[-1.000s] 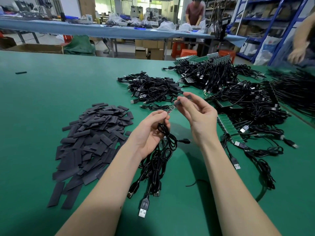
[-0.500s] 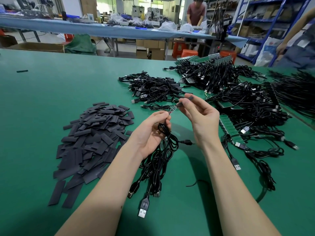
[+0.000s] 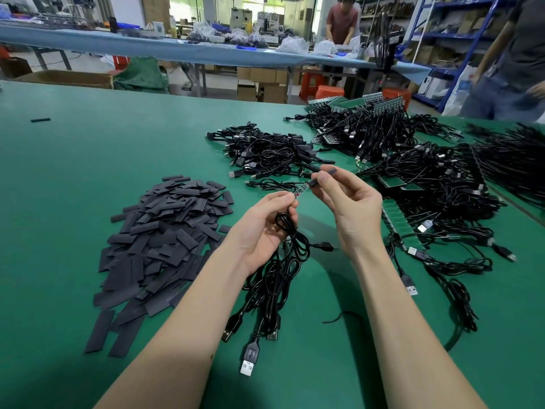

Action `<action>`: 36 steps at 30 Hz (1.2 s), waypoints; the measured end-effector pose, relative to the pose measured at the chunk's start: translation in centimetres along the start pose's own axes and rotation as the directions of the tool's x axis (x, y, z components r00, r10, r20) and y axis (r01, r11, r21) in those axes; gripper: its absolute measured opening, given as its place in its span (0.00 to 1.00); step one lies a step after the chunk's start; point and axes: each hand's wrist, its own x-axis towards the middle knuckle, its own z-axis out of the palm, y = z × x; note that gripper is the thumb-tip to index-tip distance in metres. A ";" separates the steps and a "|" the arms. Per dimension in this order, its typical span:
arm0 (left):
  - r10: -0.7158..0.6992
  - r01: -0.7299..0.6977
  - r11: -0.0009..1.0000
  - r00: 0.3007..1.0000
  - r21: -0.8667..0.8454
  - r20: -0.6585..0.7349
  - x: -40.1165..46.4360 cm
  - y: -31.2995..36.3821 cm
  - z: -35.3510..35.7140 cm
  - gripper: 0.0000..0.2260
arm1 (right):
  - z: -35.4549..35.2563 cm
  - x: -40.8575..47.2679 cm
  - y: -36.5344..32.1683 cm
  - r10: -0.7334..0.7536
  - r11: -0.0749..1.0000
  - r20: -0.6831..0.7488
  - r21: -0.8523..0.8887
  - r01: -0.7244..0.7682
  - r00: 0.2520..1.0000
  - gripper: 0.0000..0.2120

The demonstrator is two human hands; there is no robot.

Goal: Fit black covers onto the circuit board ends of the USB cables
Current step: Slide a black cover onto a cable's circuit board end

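Observation:
My left hand [image 3: 262, 228] grips a bunch of black USB cables [image 3: 274, 278] whose plugs hang down to the table, and its fingertips pinch one cable just behind its narrow green circuit board [image 3: 301, 190]. My right hand [image 3: 348, 208] pinches a flat black cover [image 3: 327, 174] whose open end sits at the board's far tip. A large heap of loose black covers [image 3: 165, 240] lies on the green table [image 3: 88, 160] to the left of my hands.
Tangled piles of black cables lie behind my hands [image 3: 271, 154] and to the right [image 3: 442, 184], some with green boards [image 3: 398, 222]. Loose USB plugs [image 3: 411, 287] trail at the right. A person [image 3: 513, 60] stands at the table's far right corner.
My right hand has brought the black cover's end up to the tip of the circuit board. My left hand keeps its grip on the cables. The person at the right has shifted.

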 end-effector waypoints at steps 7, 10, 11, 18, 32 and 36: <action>-0.004 0.004 0.999 1.000 0.032 0.011 -0.1 0.1 0.1 0.02 | 0.2 -0.2 -0.3 -0.005 1.000 0.014 0.004 0.005 1.000 0.06; -0.012 0.012 0.999 1.000 0.030 0.019 -0.1 0.2 0.0 0.02 | 0.0 -0.2 -0.8 0.049 0.998 0.065 0.034 -0.051 0.997 0.09; -0.014 0.013 0.999 1.000 0.035 0.024 -0.1 0.3 0.0 0.02 | -0.3 -0.2 -1.1 0.085 0.995 0.086 0.040 -0.088 0.993 0.11; -0.042 0.029 0.977 0.997 0.210 0.059 -0.4 0.9 -0.2 0.04 | -2.1 0.1 -2.5 0.294 0.955 0.229 -0.035 -0.294 0.928 0.05; -0.064 0.049 0.973 0.996 0.224 0.061 -0.6 0.9 -0.3 0.05 | -2.0 -0.4 -3.3 0.252 0.968 0.294 -0.071 -0.242 0.922 0.07; -0.066 0.050 0.985 0.994 0.168 0.086 -0.4 0.7 -0.3 0.06 | -1.1 -0.7 -2.3 0.221 0.975 0.299 -0.075 -0.208 0.928 0.08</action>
